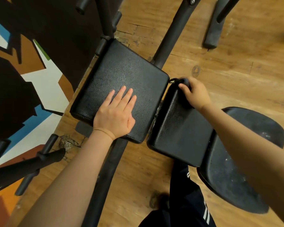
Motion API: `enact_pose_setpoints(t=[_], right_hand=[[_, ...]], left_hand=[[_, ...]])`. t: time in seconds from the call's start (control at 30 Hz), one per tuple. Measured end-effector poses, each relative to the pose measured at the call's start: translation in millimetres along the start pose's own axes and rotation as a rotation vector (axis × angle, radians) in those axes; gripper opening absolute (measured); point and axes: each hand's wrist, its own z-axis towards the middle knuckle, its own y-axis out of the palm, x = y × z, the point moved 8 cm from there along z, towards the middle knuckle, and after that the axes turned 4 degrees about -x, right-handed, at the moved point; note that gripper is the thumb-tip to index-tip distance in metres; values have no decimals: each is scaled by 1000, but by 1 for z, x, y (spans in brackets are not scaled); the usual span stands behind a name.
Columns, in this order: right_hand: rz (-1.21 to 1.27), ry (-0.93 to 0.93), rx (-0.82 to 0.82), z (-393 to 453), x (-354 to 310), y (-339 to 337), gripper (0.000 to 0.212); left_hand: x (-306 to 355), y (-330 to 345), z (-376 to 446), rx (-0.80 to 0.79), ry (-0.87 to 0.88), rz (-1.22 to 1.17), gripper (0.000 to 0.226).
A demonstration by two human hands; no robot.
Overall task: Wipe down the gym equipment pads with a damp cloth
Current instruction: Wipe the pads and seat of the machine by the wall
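Note:
Two black textured pads sit side by side on a gym machine. My left hand (116, 113) lies flat with straight fingers on the larger left pad (121, 74). My right hand (195, 94) grips a dark cloth (184, 81) bunched at the far corner of the smaller right pad (179, 128). Most of the cloth is hidden under my fingers.
Black frame tubes (172, 30) run under the pads across a wooden floor (236, 71). A round black seat (246, 161) sits at the right. Black handle bars (23, 167) jut out at lower left beside a painted wall (44, 86). My leg (185, 199) stands below.

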Motion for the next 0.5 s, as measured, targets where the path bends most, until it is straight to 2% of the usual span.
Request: enact_pose_setpoints(t=[0.07,0.17,0.37,0.5], right_hand=[[35,59,8,-1,4,1,27],[53,58,-65,-5,10,0,28],[40,258,-141,-49,75,-23,29],[5,254,-153,-35,59,-22,29]], left_hand=[[0,0,0,-12,-3,7,53],[0,-1,0,-18,-3,6,53],[1,-1,2,-33,-10,9,54],[0,-1,2,-45,-14,5,54]])
